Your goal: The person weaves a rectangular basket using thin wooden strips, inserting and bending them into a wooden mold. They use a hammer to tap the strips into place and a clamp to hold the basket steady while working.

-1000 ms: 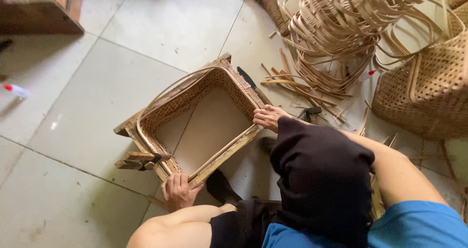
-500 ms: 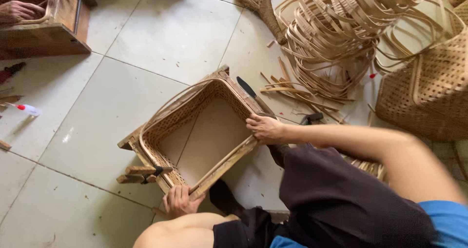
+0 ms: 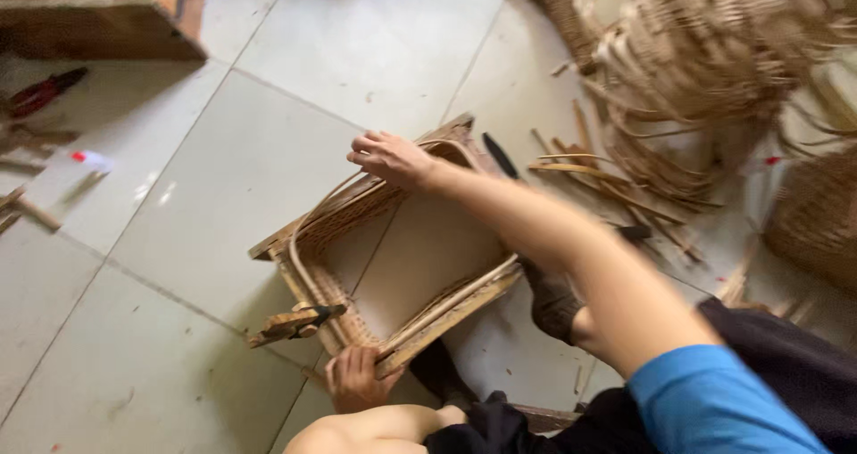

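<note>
A rectangular woven rattan basket frame [image 3: 330,231] lies on the tiled floor in front of me. My left hand [image 3: 355,378] grips its near corner, fingers curled over the rim. My right hand [image 3: 391,158] reaches across and rests on the far rim, fingers on a curved rattan strip [image 3: 314,211] that bows out along that edge. A wooden clamp [image 3: 290,323] is fixed to the near left corner of the frame. My bare knee [image 3: 375,427] sits just below the left hand.
A heap of loose rattan strips [image 3: 696,70] lies at the upper right, with a woven basket [image 3: 817,217] at the right edge. A dark-handled knife [image 3: 500,155] lies behind the frame. A wooden box [image 3: 98,16] stands top left; red pliers [image 3: 40,92] and small tools lie at the left.
My right hand has moved from the frame's right rim across to its far left rim. The view has shifted left and closer. My left hand stays on the near corner.
</note>
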Action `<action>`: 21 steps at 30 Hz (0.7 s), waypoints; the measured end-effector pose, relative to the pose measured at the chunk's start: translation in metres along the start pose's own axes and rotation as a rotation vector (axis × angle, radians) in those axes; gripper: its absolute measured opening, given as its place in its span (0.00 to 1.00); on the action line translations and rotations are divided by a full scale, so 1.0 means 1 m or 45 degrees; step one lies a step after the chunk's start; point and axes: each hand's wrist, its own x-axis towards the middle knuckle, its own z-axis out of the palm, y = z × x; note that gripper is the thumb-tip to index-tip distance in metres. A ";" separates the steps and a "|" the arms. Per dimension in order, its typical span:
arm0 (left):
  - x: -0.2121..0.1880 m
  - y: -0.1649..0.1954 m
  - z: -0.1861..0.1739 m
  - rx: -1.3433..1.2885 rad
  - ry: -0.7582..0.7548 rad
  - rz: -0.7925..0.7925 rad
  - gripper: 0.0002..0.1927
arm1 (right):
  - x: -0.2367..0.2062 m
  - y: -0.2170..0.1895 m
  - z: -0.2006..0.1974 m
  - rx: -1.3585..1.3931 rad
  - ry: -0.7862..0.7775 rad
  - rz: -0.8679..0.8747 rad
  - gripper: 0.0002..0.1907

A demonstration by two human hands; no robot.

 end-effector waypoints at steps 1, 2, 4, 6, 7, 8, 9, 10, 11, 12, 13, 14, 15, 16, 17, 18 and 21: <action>0.003 -0.001 0.002 -0.041 -0.004 -0.015 0.27 | 0.004 -0.009 0.019 0.149 0.199 0.139 0.11; 0.003 -0.003 0.003 -0.086 -0.012 -0.031 0.27 | 0.003 -0.016 0.033 0.233 0.211 0.204 0.10; 0.004 -0.012 0.002 -0.329 -0.020 -0.093 0.27 | -0.010 -0.025 0.049 0.389 0.220 0.351 0.09; 0.006 -0.026 -0.002 -0.825 -0.005 -0.232 0.27 | -0.020 -0.026 0.059 0.358 0.256 0.297 0.11; 0.003 -0.034 -0.009 -1.216 -0.004 -0.455 0.27 | -0.025 -0.029 0.064 0.354 0.267 0.275 0.11; 0.013 -0.061 -0.021 -0.243 0.239 0.182 0.10 | -0.028 -0.029 0.067 0.321 0.240 0.262 0.12; 0.019 -0.078 -0.030 -0.320 0.269 -0.360 0.11 | -0.030 -0.028 0.069 0.284 0.217 0.247 0.13; 0.026 -0.091 -0.034 -0.385 0.294 -0.901 0.13 | -0.031 -0.028 0.071 0.243 0.195 0.231 0.14; 0.037 -0.107 -0.040 -0.641 0.373 -0.898 0.12 | -0.033 -0.027 0.073 0.284 0.152 0.224 0.14; 0.055 -0.125 -0.041 -0.896 0.455 -0.892 0.12 | -0.034 -0.028 0.074 0.326 0.109 0.215 0.14; 0.074 -0.139 -0.040 -1.053 0.344 -0.854 0.12 | -0.036 -0.028 0.074 0.366 0.069 0.200 0.15; 0.092 -0.150 -0.037 -1.210 0.237 -0.811 0.13 | -0.038 -0.029 0.074 0.340 0.077 0.171 0.15; 0.114 -0.159 -0.029 -1.184 0.088 -1.019 0.13 | -0.041 -0.030 0.073 0.307 0.088 0.144 0.16; 0.134 -0.166 -0.023 -1.154 -0.066 -1.220 0.13 | -0.044 -0.031 0.071 0.272 0.097 0.120 0.16; 0.148 -0.167 -0.014 -1.214 -0.128 -1.176 0.13 | -0.047 -0.033 0.069 0.306 0.113 0.111 0.16; 0.161 -0.169 -0.006 -1.273 -0.189 -1.127 0.15 | -0.050 -0.036 0.067 0.337 0.129 0.102 0.17; 0.176 -0.174 0.002 -1.255 -0.293 -1.156 0.16 | -0.058 -0.041 0.058 0.440 0.046 0.121 0.17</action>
